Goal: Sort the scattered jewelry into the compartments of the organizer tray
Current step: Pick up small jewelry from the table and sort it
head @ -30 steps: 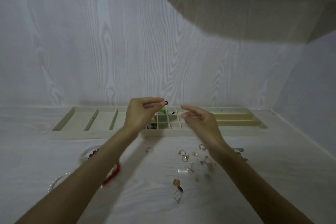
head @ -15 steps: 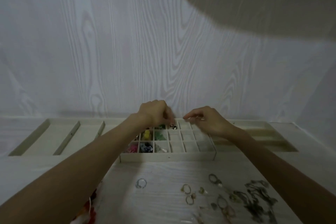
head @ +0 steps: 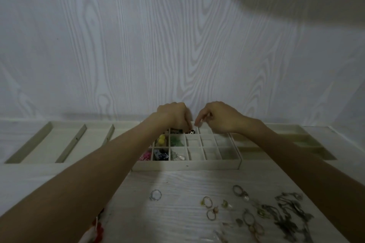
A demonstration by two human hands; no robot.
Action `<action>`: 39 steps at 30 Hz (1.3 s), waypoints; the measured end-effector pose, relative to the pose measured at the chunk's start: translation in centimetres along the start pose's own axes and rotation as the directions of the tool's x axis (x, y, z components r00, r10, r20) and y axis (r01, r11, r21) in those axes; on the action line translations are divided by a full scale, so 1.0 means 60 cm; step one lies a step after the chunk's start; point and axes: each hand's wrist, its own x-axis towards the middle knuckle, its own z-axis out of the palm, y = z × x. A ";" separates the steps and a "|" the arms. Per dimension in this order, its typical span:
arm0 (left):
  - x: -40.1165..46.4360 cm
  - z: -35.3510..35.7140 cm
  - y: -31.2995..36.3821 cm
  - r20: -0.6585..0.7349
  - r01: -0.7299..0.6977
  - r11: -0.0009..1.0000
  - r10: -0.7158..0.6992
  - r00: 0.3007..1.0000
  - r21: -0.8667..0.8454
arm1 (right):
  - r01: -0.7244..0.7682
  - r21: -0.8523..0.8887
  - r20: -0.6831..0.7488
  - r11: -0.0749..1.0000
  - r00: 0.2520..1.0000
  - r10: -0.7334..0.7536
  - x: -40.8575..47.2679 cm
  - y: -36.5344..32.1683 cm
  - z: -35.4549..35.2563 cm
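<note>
Hands meet over the back row of the organizer tray, which lies on the pale wood-grain table against the wall. The left hand has its fingers curled down and pinches a small dark, round piece of jewelry just at the top of a back-row compartment; whether the piece already rests on the compartment floor I cannot tell. The right hand hovers just beside it, fingers bent and drawn toward the thumb, index fingertip pointing down near the piece, holding nothing that I can see.

The small-compartment section shows three rows. Five of its cells plainly hold something: yellow beads, a green piece, a pink piece half hidden by the left forearm, a blue-and-white piece and a clear one. To the left run long slots, three dividers visible.

Nearer me, well apart from both hands, loose jewelry lies on the table: one silver ring alone, three gold-toned rings grouped, and a dark tangle of chains to the right, too blurred to count. Something red and white peeks from under the left forearm.
</note>
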 end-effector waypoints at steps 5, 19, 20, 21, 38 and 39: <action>0.003 -0.004 0.003 0.024 0.023 1.000 -0.023 0.999 -0.003 | 0.082 -0.214 0.058 0.973 0.996 -0.071 0.008 -0.013 -0.004; 0.019 -0.009 0.006 0.100 0.020 0.999 -0.024 0.995 0.046 | 0.165 -0.410 0.097 0.897 0.986 -0.137 0.009 -0.029 0.001; 0.020 -0.010 0.006 0.105 0.019 0.999 -0.024 0.994 0.050 | 0.165 -0.415 0.096 0.895 0.986 -0.137 0.009 -0.029 0.001; 0.021 -0.010 0.006 0.110 0.019 0.998 -0.024 0.994 0.053 | 0.164 -0.419 0.095 0.893 0.986 -0.136 0.010 -0.029 0.002; 0.008 -0.026 0.008 0.176 -0.038 0.999 0.036 0.984 0.013 | 0.146 -0.339 0.120 0.929 0.987 -0.111 0.009 -0.024 -0.006; 0.009 -0.023 0.009 0.196 -0.042 0.999 0.037 0.980 0.019 | 0.148 -0.345 0.126 0.927 0.986 -0.111 0.010 -0.025 -0.004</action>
